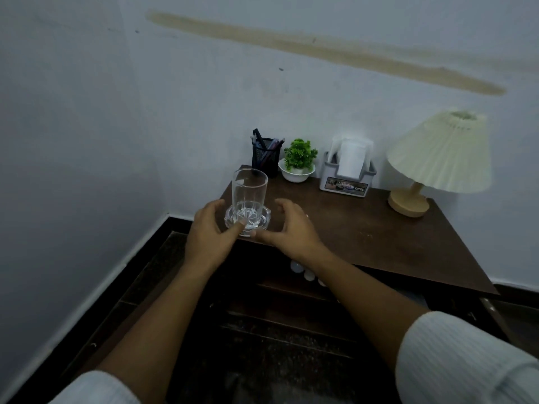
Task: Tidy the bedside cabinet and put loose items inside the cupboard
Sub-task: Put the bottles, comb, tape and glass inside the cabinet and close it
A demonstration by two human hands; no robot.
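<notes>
A clear drinking glass [250, 188] stands upright on a cut-glass coaster [264, 221] at the front left corner of the dark wooden cabinet top [364, 228]. My left hand [208, 231] cups the coaster's left side, thumb pressed on its front rim. My right hand [291, 225] cups the right side, thumb at the front edge and fingers arched close to the rim. Below the top, the cupboard [277, 301] stands open, its inside dark, and my forearms hide much of it.
Along the wall stand a black mesh pen holder [267, 157], a small green plant in a white bowl [299, 163], a grey tissue holder [348, 170] and a cream lamp [437, 158]. White round items [296, 266] show inside the cupboard. An open door [140, 287] hangs left.
</notes>
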